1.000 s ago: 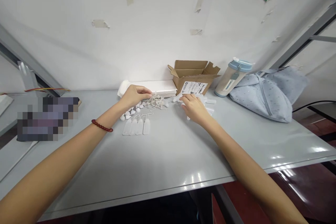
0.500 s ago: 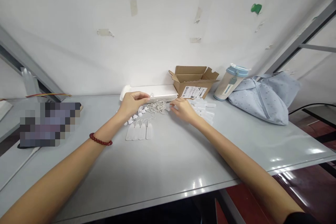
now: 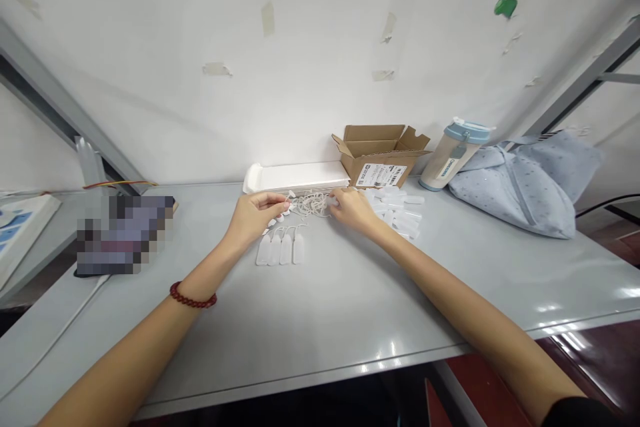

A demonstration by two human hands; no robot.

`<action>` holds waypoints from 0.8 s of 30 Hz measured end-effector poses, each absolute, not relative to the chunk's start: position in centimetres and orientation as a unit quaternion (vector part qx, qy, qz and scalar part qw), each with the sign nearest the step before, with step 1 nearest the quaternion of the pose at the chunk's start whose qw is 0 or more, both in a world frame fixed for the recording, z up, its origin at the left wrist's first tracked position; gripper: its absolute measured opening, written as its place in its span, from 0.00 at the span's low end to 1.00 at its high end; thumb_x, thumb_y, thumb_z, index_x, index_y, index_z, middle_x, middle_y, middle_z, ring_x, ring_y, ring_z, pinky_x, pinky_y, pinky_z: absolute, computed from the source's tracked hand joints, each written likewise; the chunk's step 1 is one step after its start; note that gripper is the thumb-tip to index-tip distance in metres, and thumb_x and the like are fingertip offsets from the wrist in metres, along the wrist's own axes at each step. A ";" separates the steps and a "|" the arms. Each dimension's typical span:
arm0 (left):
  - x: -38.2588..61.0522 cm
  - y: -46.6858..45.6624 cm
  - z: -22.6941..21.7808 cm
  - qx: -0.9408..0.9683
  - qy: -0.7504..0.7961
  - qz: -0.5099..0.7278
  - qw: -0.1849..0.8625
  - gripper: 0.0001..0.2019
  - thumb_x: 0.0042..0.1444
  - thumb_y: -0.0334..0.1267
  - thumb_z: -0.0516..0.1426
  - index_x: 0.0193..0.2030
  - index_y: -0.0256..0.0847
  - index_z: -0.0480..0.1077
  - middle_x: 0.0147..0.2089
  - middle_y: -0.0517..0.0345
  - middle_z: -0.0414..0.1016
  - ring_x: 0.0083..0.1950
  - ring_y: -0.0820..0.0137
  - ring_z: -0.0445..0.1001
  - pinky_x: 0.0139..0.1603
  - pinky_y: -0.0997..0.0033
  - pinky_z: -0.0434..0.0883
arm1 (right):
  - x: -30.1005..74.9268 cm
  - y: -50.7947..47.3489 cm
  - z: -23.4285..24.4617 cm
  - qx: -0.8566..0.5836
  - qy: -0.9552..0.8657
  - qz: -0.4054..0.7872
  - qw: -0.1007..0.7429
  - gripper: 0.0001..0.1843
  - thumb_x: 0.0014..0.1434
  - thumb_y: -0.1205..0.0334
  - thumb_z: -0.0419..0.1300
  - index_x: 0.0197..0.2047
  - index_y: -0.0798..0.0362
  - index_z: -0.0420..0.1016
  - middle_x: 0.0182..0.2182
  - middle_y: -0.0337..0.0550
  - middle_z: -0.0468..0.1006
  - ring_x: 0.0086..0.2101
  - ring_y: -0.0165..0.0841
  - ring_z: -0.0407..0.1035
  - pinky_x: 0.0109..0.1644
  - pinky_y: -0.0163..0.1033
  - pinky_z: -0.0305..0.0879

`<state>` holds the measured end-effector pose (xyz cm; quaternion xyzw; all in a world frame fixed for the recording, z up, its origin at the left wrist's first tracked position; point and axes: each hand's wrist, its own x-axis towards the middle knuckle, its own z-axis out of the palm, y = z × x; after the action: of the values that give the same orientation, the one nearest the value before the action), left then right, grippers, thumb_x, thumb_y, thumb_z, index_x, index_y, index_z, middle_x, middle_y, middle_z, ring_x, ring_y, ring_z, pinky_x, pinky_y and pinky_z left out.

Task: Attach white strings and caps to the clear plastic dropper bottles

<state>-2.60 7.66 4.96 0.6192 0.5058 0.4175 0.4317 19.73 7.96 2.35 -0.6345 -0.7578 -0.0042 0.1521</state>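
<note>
My left hand (image 3: 257, 217) is closed in a pinch on a small white plastic piece (image 3: 292, 195), just left of a tangled heap of white strings (image 3: 311, 203). On the heap's other side, my right hand (image 3: 353, 208) pinches a translucent plastic tag (image 3: 331, 201), mostly hidden by the fingers. Several translucent tags with strings (image 3: 285, 249) lie in a row nearer to me. Small white pieces (image 3: 273, 222) are scattered beneath my left fingers. A pile of loose translucent tags (image 3: 400, 210) lies to the right of my right hand.
Behind the strings lies a long white box (image 3: 300, 175), beside an open cardboard box (image 3: 380, 163). A tumbler (image 3: 454, 155) and a light blue fabric bag (image 3: 515, 190) stand at the right. At the left, a pixelated device (image 3: 125, 233) trails a white cable (image 3: 65, 327).
The whole view has shifted, so things sit farther right. My left hand has come down slightly towards the strings with the small white piece. My right fingers have drawn closer together around the tag.
</note>
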 end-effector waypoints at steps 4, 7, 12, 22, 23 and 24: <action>-2.6 7.3 4.5 0.600 0.494 0.435 0.454 0.10 0.42 0.40 0.65 0.31 0.38 0.76 0.33 0.53 0.80 0.31 0.70 0.74 0.32 0.70 0.70 | 21.0 7.9 3.2 -0.633 -0.749 0.001 0.197 0.14 0.56 0.69 0.54 0.44 0.60 0.75 0.37 0.50 0.79 0.41 0.39 0.69 0.44 0.39 0.60; -2.6 6.9 4.6 0.597 0.495 0.439 0.454 0.10 0.42 0.39 0.65 0.31 0.37 0.76 0.33 0.52 0.80 0.33 0.68 0.75 0.35 0.69 0.71 | 22.2 7.6 4.3 -0.634 -0.738 0.004 0.231 0.13 0.57 0.67 0.54 0.43 0.60 0.75 0.35 0.47 0.78 0.38 0.36 0.69 0.44 0.37 0.61; -3.0 5.9 5.2 0.607 0.502 0.434 0.436 0.10 0.44 0.41 0.64 0.32 0.38 0.76 0.31 0.55 0.78 0.32 0.68 0.74 0.33 0.69 0.70 | 23.2 5.3 6.0 -0.628 -0.698 0.053 0.341 0.09 0.51 0.65 0.57 0.36 0.56 0.76 0.31 0.42 0.77 0.32 0.33 0.67 0.37 0.36 0.60; -1.9 3.6 5.4 0.749 0.471 0.361 0.293 0.07 0.52 0.44 0.60 0.31 0.44 0.76 0.34 0.58 0.79 0.35 0.66 0.73 0.36 0.68 0.69 | 19.9 2.2 4.5 -0.547 -0.797 0.134 0.218 0.02 0.49 0.66 0.60 0.28 0.56 0.73 0.25 0.40 0.72 0.29 0.31 0.65 0.33 0.34 0.57; -1.8 3.4 5.2 0.760 0.462 0.358 0.285 0.07 0.52 0.44 0.59 0.31 0.44 0.76 0.34 0.58 0.79 0.35 0.66 0.73 0.37 0.68 0.69 | 19.6 2.3 4.2 -0.542 -0.800 0.138 0.218 0.02 0.50 0.66 0.60 0.28 0.56 0.73 0.25 0.40 0.72 0.29 0.31 0.65 0.34 0.34 0.58; -1.7 3.3 5.1 0.770 0.451 0.356 0.277 0.07 0.53 0.44 0.59 0.31 0.45 0.76 0.34 0.58 0.79 0.36 0.66 0.73 0.37 0.68 0.69 | 19.4 2.4 3.9 -0.537 -0.801 0.140 0.222 0.02 0.51 0.67 0.60 0.28 0.56 0.73 0.25 0.39 0.72 0.29 0.31 0.65 0.35 0.34 0.58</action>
<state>-1.67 3.32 5.10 0.7702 0.4510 0.3559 0.2770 19.44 2.37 3.85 -0.5375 -0.8014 0.1396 0.2223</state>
